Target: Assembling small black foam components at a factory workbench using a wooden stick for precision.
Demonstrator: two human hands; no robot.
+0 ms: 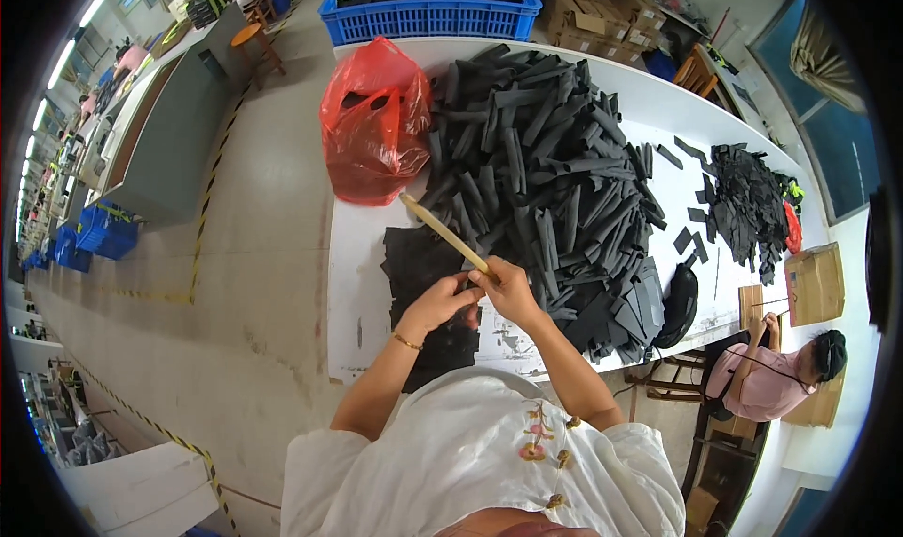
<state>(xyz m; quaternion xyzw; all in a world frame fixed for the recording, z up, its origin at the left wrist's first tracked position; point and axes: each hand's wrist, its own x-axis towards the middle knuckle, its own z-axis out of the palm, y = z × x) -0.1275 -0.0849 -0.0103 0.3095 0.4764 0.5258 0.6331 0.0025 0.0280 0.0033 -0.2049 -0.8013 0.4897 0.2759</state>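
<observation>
A pale wooden stick [446, 233] slants up and to the left from my right hand [509, 293], whose fingers are wrapped round its lower end. My left hand [442, 306] meets the right one just below the stick. Its fingers are bent closed, and what they hold, if anything, is hidden. Under both hands lies a flat piece of black fabric [411, 272], reaching down to the table's near edge. Just beyond my right hand rises a big heap of dark grey rolled strips [555, 161].
A red plastic bag [372, 128] stands on the white table [355, 283] left of the heap. Flat grey pieces [640, 302], a black rounded object [679, 307] and a smaller dark pile [748, 198] lie rightward. A blue crate [428, 20] is behind; a seated person [767, 377] works at right.
</observation>
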